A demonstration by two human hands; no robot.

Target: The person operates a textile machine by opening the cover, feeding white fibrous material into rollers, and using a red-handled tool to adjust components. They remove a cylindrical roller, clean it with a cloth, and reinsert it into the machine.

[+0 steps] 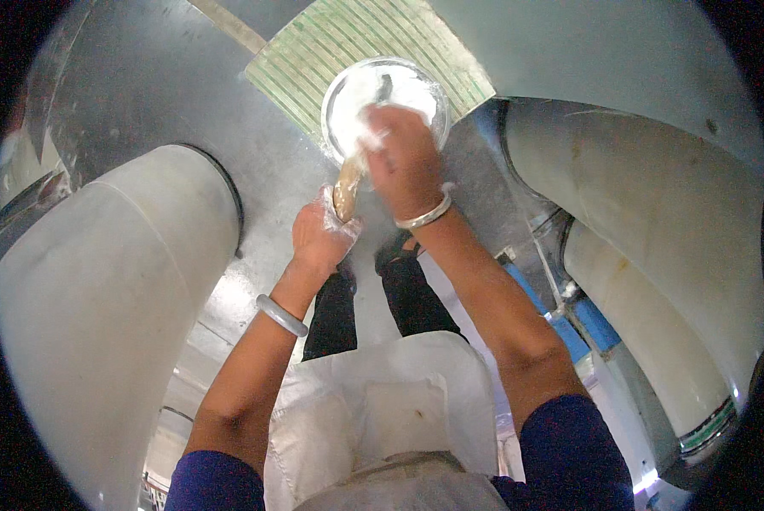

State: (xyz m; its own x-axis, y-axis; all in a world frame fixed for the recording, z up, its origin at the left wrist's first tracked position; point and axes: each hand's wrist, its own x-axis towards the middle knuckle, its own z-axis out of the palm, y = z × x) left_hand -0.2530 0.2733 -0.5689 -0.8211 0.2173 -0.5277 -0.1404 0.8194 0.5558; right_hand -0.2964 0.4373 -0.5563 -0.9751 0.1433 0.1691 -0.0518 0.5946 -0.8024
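Observation:
My left hand (pixel 320 232), dusted with white powder, is closed around the lower end of a tan, rounded, elongated piece (pixel 345 192). Its upper end points toward a round metal bowl (pixel 328 119), and its exact kind is unclear. My right hand (pixel 406 157) is curled over the near part of the bowl, smeared by motion, beside the upper end of the tan piece. A white blur at its fingers hides what they hold. White powder (pixel 355 88) covers the bowl's inside, with a dark patch (pixel 386 86) near the far side.
Under the bowl lies a pale green slatted board (pixel 301 72). A large whitish cylinder (pixel 118 255) stands at left; two more, an upper one (pixel 629 170) and a lower one (pixel 641 302), are at right. Blue parts (pixel 599 324) show near the lower one. My feet are below the hands.

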